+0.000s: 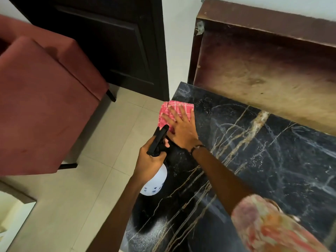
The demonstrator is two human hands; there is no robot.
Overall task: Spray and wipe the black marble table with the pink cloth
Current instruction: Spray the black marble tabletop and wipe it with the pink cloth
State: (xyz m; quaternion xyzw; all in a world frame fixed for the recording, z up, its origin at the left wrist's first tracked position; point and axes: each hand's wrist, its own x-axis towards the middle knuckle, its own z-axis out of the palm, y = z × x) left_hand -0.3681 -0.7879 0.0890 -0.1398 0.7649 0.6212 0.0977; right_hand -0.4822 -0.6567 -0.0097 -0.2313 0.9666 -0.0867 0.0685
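Observation:
The black marble table (263, 160) with gold and white veins fills the right and lower part of the view. A pink checked cloth (168, 110) lies folded at the table's far left corner. My right hand (181, 130) presses flat on the cloth, fingers spread. My left hand (151, 160) grips a white spray bottle (154, 180) with a black trigger head, held over the table's left edge just below the cloth. A misted patch of spray shows on the marble near the front left.
A reddish upholstered chair (41, 106) stands on the tiled floor (81, 197) to the left. A dark wooden door (112, 42) is behind it. A worn brown wooden panel (263, 70) rises along the table's far edge against the wall.

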